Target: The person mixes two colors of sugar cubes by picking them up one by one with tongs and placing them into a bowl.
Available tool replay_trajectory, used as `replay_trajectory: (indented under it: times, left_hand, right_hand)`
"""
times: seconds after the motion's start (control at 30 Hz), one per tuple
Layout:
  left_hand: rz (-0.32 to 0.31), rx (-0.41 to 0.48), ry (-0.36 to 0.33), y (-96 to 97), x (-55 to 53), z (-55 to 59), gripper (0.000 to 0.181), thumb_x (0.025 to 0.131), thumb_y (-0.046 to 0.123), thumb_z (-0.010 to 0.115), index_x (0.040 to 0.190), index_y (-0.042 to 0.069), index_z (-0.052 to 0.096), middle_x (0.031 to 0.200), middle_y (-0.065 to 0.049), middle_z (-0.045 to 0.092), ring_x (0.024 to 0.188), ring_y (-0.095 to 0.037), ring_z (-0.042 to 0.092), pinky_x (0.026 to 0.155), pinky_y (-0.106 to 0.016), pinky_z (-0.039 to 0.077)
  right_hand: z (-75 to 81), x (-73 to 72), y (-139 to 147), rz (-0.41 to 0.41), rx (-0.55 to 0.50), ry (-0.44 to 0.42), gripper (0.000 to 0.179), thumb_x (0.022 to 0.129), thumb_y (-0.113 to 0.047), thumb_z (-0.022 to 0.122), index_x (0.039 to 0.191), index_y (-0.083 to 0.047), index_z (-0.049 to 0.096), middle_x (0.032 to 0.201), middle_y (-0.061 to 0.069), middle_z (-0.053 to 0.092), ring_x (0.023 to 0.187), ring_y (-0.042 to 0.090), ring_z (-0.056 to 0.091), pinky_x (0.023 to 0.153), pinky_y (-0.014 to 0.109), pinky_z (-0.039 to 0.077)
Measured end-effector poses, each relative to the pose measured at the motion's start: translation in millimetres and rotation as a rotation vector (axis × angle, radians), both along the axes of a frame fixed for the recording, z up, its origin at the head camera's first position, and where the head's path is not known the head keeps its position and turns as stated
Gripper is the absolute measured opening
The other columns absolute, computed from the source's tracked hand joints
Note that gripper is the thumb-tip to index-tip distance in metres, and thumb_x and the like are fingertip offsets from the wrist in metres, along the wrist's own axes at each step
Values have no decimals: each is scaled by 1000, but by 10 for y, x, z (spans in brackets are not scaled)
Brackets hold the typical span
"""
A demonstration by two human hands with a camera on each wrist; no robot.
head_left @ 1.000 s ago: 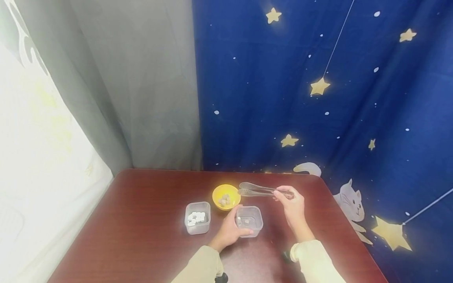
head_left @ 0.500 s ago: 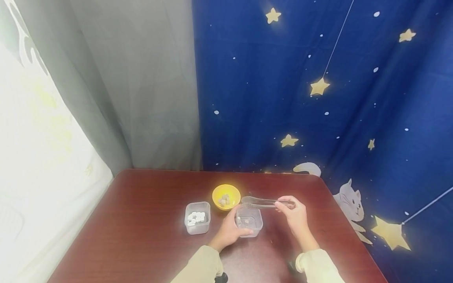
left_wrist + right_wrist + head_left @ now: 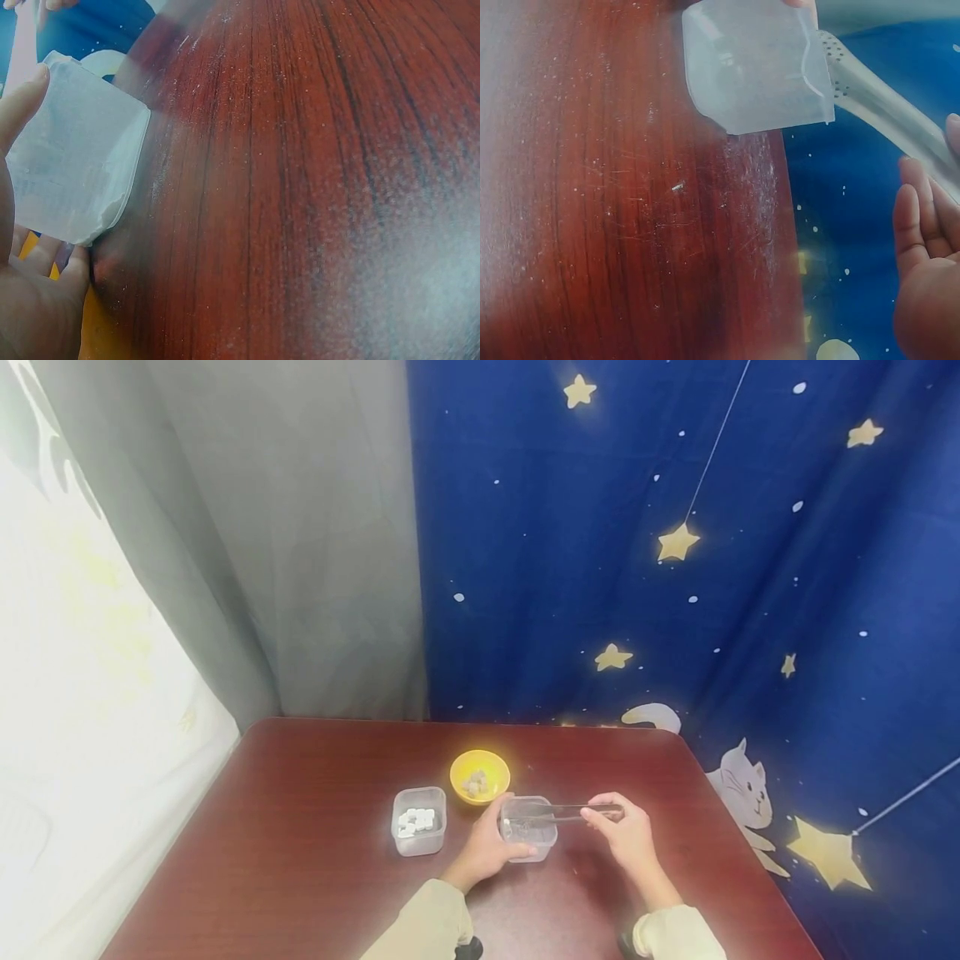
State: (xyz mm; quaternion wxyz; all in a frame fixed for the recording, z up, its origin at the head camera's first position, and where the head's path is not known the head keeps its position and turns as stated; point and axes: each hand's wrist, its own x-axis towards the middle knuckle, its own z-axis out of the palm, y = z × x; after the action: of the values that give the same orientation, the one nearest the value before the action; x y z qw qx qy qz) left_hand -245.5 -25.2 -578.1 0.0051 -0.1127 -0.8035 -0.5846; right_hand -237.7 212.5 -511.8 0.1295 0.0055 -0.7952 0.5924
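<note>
My left hand (image 3: 482,853) holds a small clear plastic container (image 3: 546,850) from its left side, thumb along the near wall. In the left wrist view the container (image 3: 82,142) looks tilted, with the thumb and fingers around it. A pair of metal tongs (image 3: 567,811) is pinched in my right hand (image 3: 624,837). The tong ends reach over the rim into the container, where a few small pale pieces lie, too blurred to identify. In the right wrist view, a perforated end of the tongs (image 3: 877,97) meets the container's rim.
Behind the left hand stands a yellow bowl (image 3: 456,783) with greyish lumps in it. Left of it, a second clear container (image 3: 420,851) holds several white cubes (image 3: 417,821). All sit on a reddish-brown wooden table (image 3: 315,827), with grey and blue curtains behind.
My right hand has come down and nearer, bringing the tongs from beside the bowl into the container. The tongs' arms closed together, then parted slightly. The left hand stays put.
</note>
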Motion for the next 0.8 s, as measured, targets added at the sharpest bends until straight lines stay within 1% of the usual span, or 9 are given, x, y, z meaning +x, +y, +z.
replay_trajectory:
  times: [0.17,0.33,0.47,0.57,0.73,0.8]
  left_hand:
    - [1,1,7,-7,2,-8,99,62,30,92,144,9,41,133,-7,55,115,-23,54,101,-47,40]
    - [3,2,-5,2,6,-18,99,63,33,91,145,11,40,135,-7,54,116,-23,54,101,-47,40]
    - [1,7,-11,3,13,-6,100,63,33,92,146,11,40,134,-6,54,116,-23,54,101,-47,40]
    - [-6,6,-2,5,10,0,100,63,32,91,146,9,40,133,-7,54,116,-23,54,102,-48,39]
    - [-11,16,19,10,3,3,99,64,30,92,145,5,40,132,-9,55,116,-26,54,102,-50,39]
    - [-11,24,17,13,2,3,99,63,29,92,145,5,40,132,-9,55,115,-26,54,101,-50,39]
  right_hand:
    - [-61,8,-52,-19,185,92,17,75,-12,84,87,-13,72,80,0,71,71,11,67,64,26,53]
    - [-75,13,-115,3,281,149,19,73,-14,86,85,-17,71,78,-6,71,70,10,67,65,28,53]
    - [-89,20,-151,39,351,225,21,72,-14,86,84,-19,70,76,-8,71,68,8,68,63,29,54]
    - [-103,32,-166,43,375,264,22,71,-13,86,83,-20,69,75,-8,71,67,7,68,62,29,55]
    - [-113,56,-173,19,355,261,21,71,-13,86,82,-19,69,75,-6,72,67,8,68,62,29,55]
    - [-118,67,-171,11,336,252,21,72,-12,86,81,-19,69,75,-6,72,67,9,68,62,29,55]
